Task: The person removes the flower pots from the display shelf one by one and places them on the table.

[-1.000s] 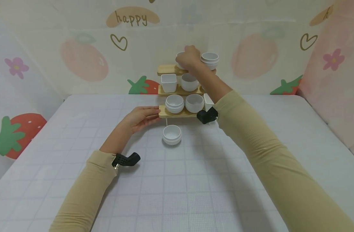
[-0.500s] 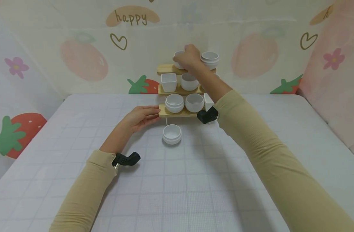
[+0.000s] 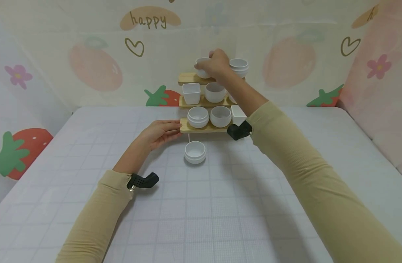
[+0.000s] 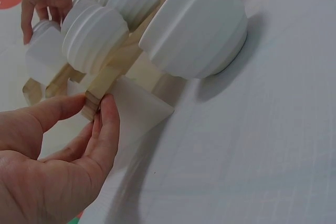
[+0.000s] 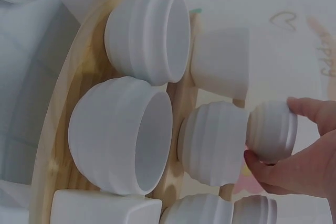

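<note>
A three-tier wooden stand (image 3: pixel 188 79) with white pots on each tier stands at the back of the table. My left hand (image 4: pixel 68 156) pinches the left end of its lowest board (image 4: pixel 102 85) between thumb and fingers. Up on the top tier, my right hand (image 3: pixel 215 65) grips a round white pot (image 5: pixel 273 129) by its sides, thumb and fingers on opposite sides. Right of that hand is another ridged pot (image 3: pixel 238 65). In front of the stand, a separate white pot (image 3: pixel 195 152) sits upright on the table.
On the middle tier are a square pot (image 3: pixel 191 93) and a round pot (image 3: pixel 215 92), with another partly behind my right arm. Two round pots and a square pot (image 3: pixel 238 114) line the lowest tier. A printed cloth wall (image 3: pixel 286 22) closes the back.
My right hand and the pot it holds have shifted slightly left along the top tier. The left hand has stayed on the lowest board.
</note>
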The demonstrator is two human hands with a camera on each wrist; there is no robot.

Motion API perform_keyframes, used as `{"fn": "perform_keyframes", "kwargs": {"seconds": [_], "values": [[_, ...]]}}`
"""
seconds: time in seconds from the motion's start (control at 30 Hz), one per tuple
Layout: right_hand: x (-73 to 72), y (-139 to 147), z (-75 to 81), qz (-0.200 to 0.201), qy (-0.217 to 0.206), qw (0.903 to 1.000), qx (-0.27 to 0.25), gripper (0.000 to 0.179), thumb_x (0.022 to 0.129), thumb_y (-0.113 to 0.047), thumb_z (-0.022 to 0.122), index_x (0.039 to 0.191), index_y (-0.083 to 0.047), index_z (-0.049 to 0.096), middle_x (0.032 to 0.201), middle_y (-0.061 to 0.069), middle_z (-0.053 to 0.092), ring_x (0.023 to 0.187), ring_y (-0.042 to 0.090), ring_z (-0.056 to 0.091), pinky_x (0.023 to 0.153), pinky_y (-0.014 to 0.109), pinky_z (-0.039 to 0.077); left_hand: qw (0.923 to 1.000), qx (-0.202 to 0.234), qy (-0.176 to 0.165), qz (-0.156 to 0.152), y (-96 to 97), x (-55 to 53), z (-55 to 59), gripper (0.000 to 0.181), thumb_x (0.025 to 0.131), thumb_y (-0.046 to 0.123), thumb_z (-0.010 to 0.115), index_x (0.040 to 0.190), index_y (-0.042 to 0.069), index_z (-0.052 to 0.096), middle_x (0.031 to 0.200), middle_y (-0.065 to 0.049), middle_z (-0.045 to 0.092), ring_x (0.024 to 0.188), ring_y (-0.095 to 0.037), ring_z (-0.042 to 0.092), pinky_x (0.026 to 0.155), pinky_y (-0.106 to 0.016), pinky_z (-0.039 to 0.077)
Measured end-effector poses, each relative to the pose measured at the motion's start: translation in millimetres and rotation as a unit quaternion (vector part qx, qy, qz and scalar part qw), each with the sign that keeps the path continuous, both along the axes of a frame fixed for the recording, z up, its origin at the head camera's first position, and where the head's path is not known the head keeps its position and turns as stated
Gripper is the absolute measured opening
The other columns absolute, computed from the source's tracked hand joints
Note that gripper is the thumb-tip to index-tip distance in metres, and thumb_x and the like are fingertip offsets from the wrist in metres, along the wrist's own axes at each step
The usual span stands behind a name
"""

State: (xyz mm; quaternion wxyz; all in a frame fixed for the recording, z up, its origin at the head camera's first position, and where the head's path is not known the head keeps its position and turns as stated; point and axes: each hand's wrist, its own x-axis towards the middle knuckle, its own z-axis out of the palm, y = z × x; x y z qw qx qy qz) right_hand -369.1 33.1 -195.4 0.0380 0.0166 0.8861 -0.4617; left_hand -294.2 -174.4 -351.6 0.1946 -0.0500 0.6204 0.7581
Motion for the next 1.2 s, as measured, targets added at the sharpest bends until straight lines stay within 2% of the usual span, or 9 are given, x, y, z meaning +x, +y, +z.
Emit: {"fn": "perform_keyframes", "kwargs": {"seconds": [0.43,0.8,1.2], "values": [[6.1,5.5,0.3,0.012,0.000,0.9999,-0.006,0.068,0.100,-0.033,0.073,0.157,-0.012,0.042,0.160,0.001,0.044,0.141,0.015,0.046,0.112,0.020,0.048,1.0000,0.002,-0.008,-0.001,-0.7,0.8,0.7,0.053,0.110,0.001,0.050,0.160,-0.008,0.034,0.141,-0.017,0.051,0.090,-0.009,0.071,0.090,-0.021,0.063],[11.2,10.8,-0.8,0.036,0.017,0.9990,-0.021,0.067,0.098,-0.028,0.076,0.155,-0.009,0.047,0.163,0.002,0.042,0.137,0.016,0.051,0.106,0.022,0.054,0.9999,0.002,0.004,-0.011,-1.6,1.7,1.5,0.055,0.110,0.001,0.050,0.160,-0.011,0.031,0.129,-0.014,0.056,0.090,-0.008,0.071,0.092,-0.021,0.063],[23.6,16.7,4.6,0.067,0.022,0.9968,-0.037,0.067,0.097,-0.026,0.077,0.155,-0.007,0.049,0.166,0.002,0.040,0.139,0.020,0.053,0.111,0.024,0.052,1.0000,-0.003,-0.003,-0.008,-2.4,1.5,1.6,0.055,0.110,0.001,0.050,0.160,-0.010,0.031,0.127,-0.012,0.057,0.089,-0.007,0.071,0.096,-0.022,0.062]]}}
